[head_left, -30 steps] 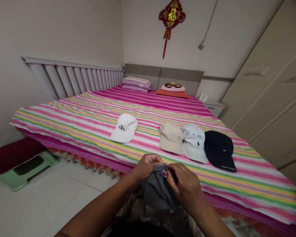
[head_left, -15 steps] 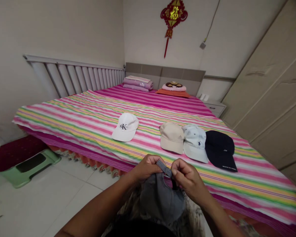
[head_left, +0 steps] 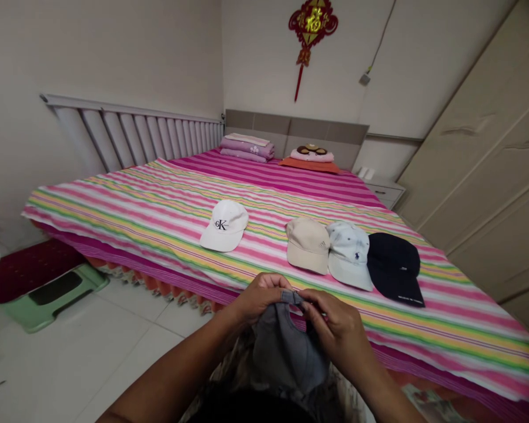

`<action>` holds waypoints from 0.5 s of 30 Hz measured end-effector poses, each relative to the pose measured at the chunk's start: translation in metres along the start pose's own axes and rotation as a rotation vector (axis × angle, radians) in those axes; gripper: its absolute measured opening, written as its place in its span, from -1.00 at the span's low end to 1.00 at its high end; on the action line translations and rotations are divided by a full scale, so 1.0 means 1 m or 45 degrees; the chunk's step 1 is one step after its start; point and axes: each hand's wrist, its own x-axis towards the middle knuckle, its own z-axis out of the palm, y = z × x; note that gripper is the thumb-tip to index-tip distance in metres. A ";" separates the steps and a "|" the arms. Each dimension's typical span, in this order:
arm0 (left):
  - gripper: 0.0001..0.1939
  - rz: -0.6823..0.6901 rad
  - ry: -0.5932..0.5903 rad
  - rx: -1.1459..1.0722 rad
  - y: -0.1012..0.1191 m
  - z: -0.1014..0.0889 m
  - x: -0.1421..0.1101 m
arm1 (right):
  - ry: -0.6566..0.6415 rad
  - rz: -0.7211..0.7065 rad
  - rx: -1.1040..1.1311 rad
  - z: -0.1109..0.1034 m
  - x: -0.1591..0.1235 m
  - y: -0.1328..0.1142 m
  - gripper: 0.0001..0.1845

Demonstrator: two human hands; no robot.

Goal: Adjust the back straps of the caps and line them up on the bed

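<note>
A grey baseball cap [head_left: 282, 349] hangs between my hands, its back opening and adjusting strap [head_left: 291, 297] at the top. My left hand [head_left: 267, 294] pinches the strap at its left end. With thumb and fingers closed, my right hand [head_left: 332, 320] grips the strap's right side beside the opening. On the bed beyond lie a white cap [head_left: 227, 226] with black letters, a beige cap [head_left: 307, 245], a pale blue cap [head_left: 349, 255] and a dark navy cap [head_left: 397, 267]. The last three sit side by side, touching.
The caps rest on a striped bedspread [head_left: 158, 202]. Folded purple bedding [head_left: 247, 148] and a pink pillow stack [head_left: 312, 155] stand by the headboard [head_left: 264, 126]. A green stool [head_left: 53, 299] is on the tiled floor at left. A wardrobe [head_left: 480, 147] flanks the right.
The strap has dropped slightly and lies flatter across the cap's opening. My right hand has turned and lowered, its fingers now reaching left over the strap. The caps on the bed have stayed put.
</note>
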 end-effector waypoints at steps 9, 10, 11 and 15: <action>-0.81 -0.008 -0.056 0.100 -0.001 -0.003 -0.002 | -0.418 0.550 0.535 -0.002 0.006 -0.001 -0.84; -0.80 -0.012 -0.076 0.097 -0.001 -0.004 -0.002 | -0.480 0.602 0.732 -0.004 0.007 0.000 -0.81; -0.79 -0.013 -0.094 0.083 -0.001 -0.005 -0.003 | -0.532 0.643 0.947 -0.005 0.006 0.001 -0.80; -0.76 -0.018 -0.151 0.010 -0.002 -0.006 -0.006 | -0.567 0.731 1.640 -0.002 0.002 0.008 -0.70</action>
